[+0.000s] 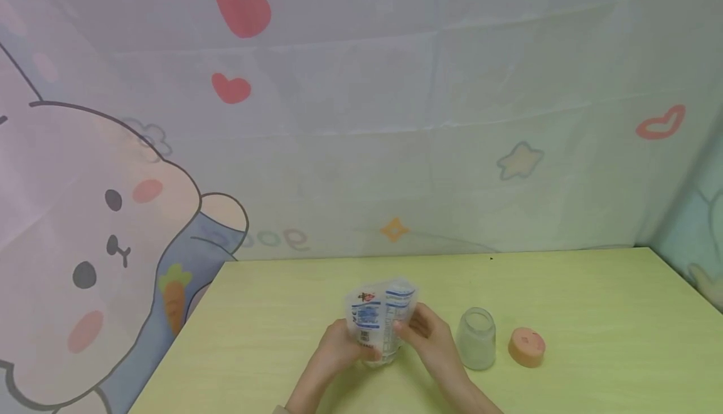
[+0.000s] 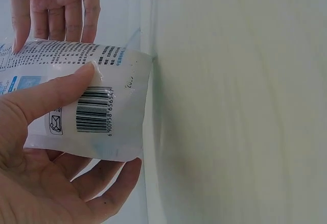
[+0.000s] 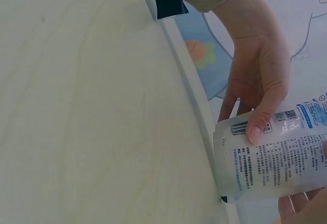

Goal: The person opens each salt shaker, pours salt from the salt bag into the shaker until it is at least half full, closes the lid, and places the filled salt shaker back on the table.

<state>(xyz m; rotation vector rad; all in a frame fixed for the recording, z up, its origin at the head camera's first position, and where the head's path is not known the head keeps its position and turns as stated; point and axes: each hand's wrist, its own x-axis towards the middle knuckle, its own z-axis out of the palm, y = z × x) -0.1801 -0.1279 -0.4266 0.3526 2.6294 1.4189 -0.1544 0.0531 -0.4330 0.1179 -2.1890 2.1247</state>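
A white printed plastic pouch [image 1: 369, 320] with blue bands is held up over the table between both hands. My left hand [image 1: 337, 346] grips its left side near the bottom. In the left wrist view that hand's thumb lies beside the barcode on the pouch [image 2: 127, 127], with the other fingers behind. On the opposite side, my right hand [image 1: 435, 342] holds the pouch with the thumb on its front and the fingers behind. The right wrist view shows dense small text on the pouch [image 3: 276, 157]. Its contents are hidden.
A clear glass jar [image 1: 477, 342] stands right of my right hand. Beyond it lies a round orange-pink lid [image 1: 527, 347]. Both are on the pale yellow-green table [image 1: 610, 313]. A printed cloth [image 1: 361, 169] hangs behind the table's far edge.
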